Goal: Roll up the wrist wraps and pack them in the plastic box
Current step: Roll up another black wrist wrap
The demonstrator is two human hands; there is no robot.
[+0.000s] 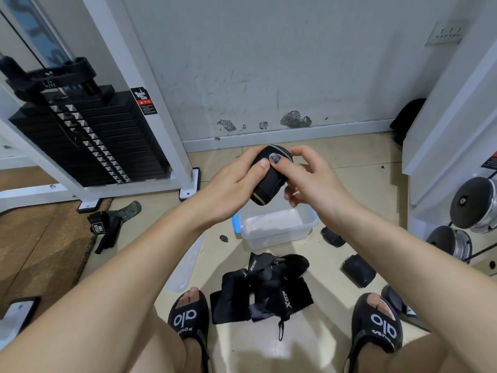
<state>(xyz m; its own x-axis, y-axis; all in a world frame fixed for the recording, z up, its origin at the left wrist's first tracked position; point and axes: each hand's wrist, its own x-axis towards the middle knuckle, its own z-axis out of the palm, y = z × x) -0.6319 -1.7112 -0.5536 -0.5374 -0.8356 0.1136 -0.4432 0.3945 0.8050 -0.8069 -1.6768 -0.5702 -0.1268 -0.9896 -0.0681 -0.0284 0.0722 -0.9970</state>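
Observation:
A rolled black wrist wrap [269,181] with grey edge stripes is held in the air above the clear plastic box [277,232]. My left hand [236,187] grips the roll from the left with its thumb on top. My right hand [309,176] holds it from the right, thumb pressed on the roll beside the left thumb. The box stands open on the floor with nothing visible inside. A pile of unrolled black wraps [266,289] lies on the floor between my feet. Two rolled wraps [359,270] [333,236] sit right of the box.
The clear lid [185,267] lies left of the box. A black strap [107,227] lies on the floor at left by a brown mat. A weight stack machine [88,135] stands at the left, dumbbells [473,203] at the right. My sandalled feet are at the bottom.

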